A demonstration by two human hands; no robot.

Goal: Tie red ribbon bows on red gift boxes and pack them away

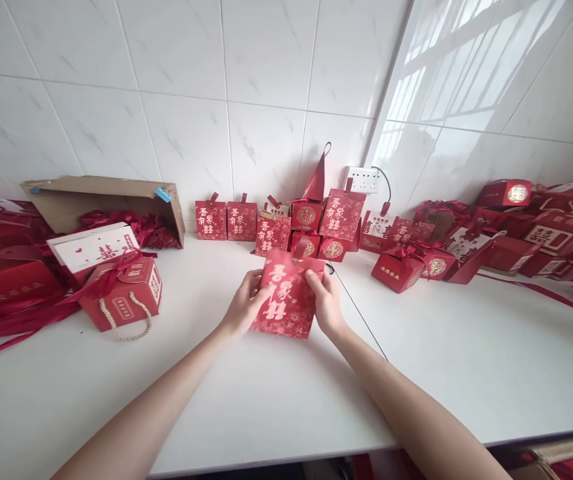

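Note:
Between my two hands is a red gift box [286, 303] with pale Chinese characters and a red tab at its top, held a little above the white tabletop [266, 400]. My left hand [244, 303] grips its left edge, thumb across the front. On the right edge my right hand [327, 299] is closed, its thumb pressed on the upper front. The fingers behind the box are hidden. Just beyond it stand similar red boxes [272, 233], some with round gold emblems, and a tall pointed box [315, 175] with a loop.
At left lie a rope-handled red box [129, 293], red ribbons [31, 323] and a cardboard carton [101, 187] on its side with red material inside. Many red boxes [561, 233] are piled at right. A power strip [362, 179] with a black cable rests against the tiled wall [181, 87].

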